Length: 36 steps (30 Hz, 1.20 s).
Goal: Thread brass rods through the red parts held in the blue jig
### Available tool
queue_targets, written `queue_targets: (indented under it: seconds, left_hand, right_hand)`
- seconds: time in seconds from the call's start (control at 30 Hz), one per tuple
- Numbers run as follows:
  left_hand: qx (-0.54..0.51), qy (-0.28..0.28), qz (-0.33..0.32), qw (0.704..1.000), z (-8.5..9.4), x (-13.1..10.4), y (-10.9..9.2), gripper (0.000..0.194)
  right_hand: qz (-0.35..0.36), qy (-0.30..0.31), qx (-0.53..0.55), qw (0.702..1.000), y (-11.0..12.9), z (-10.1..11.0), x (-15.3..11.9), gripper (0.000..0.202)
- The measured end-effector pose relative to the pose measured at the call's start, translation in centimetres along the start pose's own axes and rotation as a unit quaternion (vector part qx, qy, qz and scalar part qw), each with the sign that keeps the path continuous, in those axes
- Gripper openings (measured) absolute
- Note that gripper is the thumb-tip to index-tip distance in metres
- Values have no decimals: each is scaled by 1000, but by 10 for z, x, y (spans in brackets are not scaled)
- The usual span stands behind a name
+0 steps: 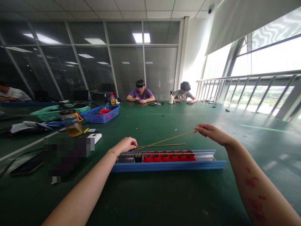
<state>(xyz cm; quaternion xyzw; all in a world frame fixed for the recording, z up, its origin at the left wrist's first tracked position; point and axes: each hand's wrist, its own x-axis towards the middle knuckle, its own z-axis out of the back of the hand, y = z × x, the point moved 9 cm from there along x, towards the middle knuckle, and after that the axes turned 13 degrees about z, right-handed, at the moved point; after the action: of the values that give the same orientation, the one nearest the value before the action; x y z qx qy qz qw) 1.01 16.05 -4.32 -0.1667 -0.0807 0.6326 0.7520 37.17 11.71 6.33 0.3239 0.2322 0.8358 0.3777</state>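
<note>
A blue channel-shaped rail [169,166] lies across the green table in front of me. Inside it stand a black block [138,157] and a row of several red blocks [164,157] with dark tops. One thin stick [160,153] runs along over the blocks, and another stick [169,144] lies behind the rail. My right hand [208,130] pinches the raised right end of a third thin stick [169,139], which slants down to the left. My left hand [125,145] is closed by the sticks' left ends, above the rail's left end; what its fingers hold is too small to tell.
On the left are a phone [27,163], a white device [95,137], a jar [72,124] with an orange handle, a blue basket [101,116] and a green basket [56,113]. Two people [140,93] sit across the table [169,194]; another person is at the far left.
</note>
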Motion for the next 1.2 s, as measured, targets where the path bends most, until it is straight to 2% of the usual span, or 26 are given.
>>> queue_targets:
  seconds: [0.13,0.33,0.47,0.57,0.7,0.83,1.0,1.1,1.2]
  left_hand:
    - [-2,-9,8,1000,-1,4,5,21]
    - [1,-29,14,999,1,5,7,21]
    - [2,-41,11,999,4,0,2,38]
    - [-8,-32,5,999,4,-1,-1,39]
    - [-9,-24,14,1000,1,2,3,29]
    - [-6,-28,13,999,-1,6,8,22]
    - [-8,-30,11,999,-2,8,10,20]
    - [-8,-29,9,999,-1,7,9,19]
    - [-8,-29,7,1000,-1,7,8,20]
  right_hand:
    - [-7,-25,18,1000,-18,5,-2,42]
    - [-42,-4,12,999,-48,-19,3,46]
    - [-54,43,-16,997,-61,-38,4,41]
    - [-62,96,-56,992,-72,-56,5,32]
    - [-50,119,-99,987,-77,-75,13,22]
    - [-39,127,-106,985,-73,-86,16,27]
    - [-42,135,-112,984,-70,-85,14,31]
    - [-44,129,-121,983,-64,-73,14,30]
    - [-38,125,-120,984,-45,-57,12,30]
